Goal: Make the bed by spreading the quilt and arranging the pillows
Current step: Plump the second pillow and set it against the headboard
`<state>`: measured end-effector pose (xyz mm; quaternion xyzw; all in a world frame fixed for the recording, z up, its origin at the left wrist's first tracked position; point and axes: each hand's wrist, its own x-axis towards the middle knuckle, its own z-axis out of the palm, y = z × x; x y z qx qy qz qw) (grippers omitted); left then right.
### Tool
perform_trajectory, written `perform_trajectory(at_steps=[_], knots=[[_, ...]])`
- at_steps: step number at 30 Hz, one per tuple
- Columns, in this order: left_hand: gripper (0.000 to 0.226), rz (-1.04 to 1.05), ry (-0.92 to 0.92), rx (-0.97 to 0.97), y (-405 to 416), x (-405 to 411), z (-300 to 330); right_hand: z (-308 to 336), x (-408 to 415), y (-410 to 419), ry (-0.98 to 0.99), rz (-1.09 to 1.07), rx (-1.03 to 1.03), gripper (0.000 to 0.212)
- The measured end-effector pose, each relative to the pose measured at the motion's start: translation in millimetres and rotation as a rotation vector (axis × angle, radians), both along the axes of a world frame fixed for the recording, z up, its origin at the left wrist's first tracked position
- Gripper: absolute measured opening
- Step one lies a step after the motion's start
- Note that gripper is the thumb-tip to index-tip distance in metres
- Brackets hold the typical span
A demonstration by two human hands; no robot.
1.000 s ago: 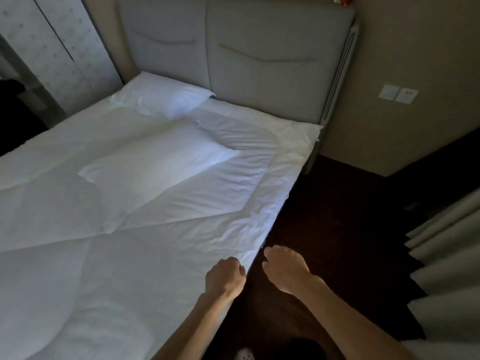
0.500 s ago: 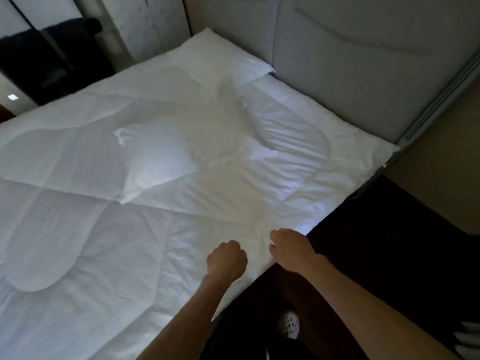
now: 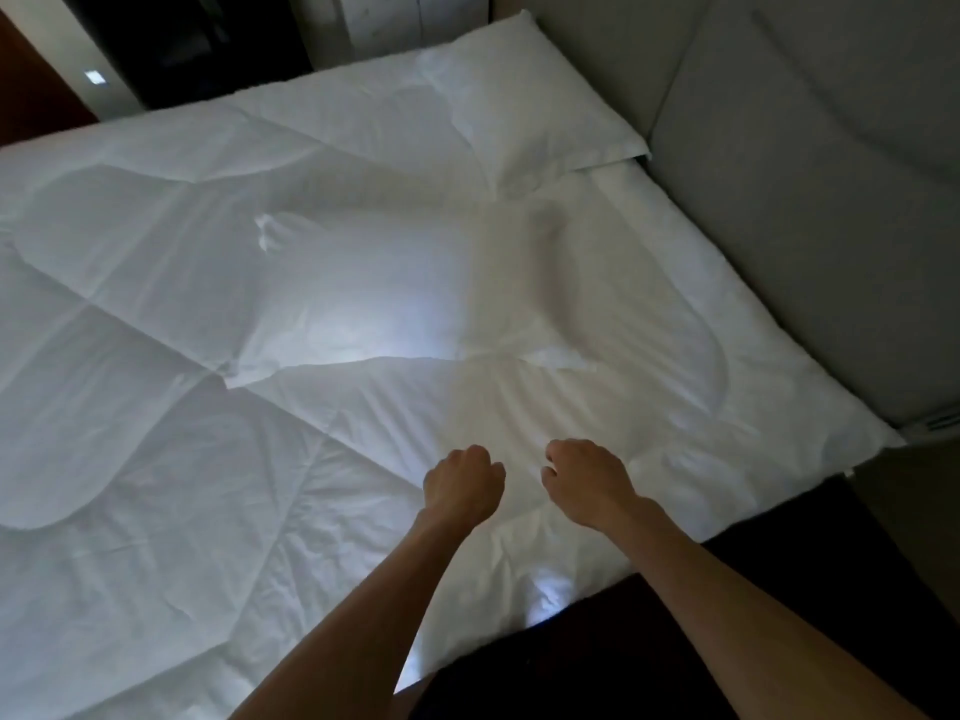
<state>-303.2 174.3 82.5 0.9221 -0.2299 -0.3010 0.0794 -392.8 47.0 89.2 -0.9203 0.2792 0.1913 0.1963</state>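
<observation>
Since the white quilted quilt already lies spread, both hands, left hand and right hand, hover with seemingly empty curled grips, probably reaching for the plump white stray pillow.

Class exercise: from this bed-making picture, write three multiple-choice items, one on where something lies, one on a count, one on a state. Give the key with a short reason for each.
1. Where does the loose pillow lie?
A. on the floor
B. on top of the quilt, mid-bed
C. propped upright against the wardrobe

2. How many pillows are in view?
A. two
B. four
C. none

3. How is the quilt?
A. rolled into a bundle
B. hanging off a chair
C. spread flat over the bed, with creases

Key: 1 B, the pillow rests on the quilt, away from the headboard. 2 A, that one plus the other pillow beside the headboard. 3 C, it covers the bed to its near edge, where the left hand and right hand reach over it with curled fingers.
</observation>
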Motion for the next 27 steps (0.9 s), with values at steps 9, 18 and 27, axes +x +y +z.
perform_trajectory(at_steps=[9,18,27], knots=[[0.040,0.053,-0.078,-0.012,-109.8,86.6,-17.4,-21.3,86.2,-116.5,0.004,0.078,0.017,0.018],[0.054,0.320,0.031,0.036,-225.4,149.6,-90.6,-87.4,180.4,-222.1,-0.046,0.259,0.045,0.019],[0.090,1.574,0.796,-0.579,-305.1,198.0,-194.4,-165.9,222.2,-286.8,-0.133,0.275,0.117,0.022]])
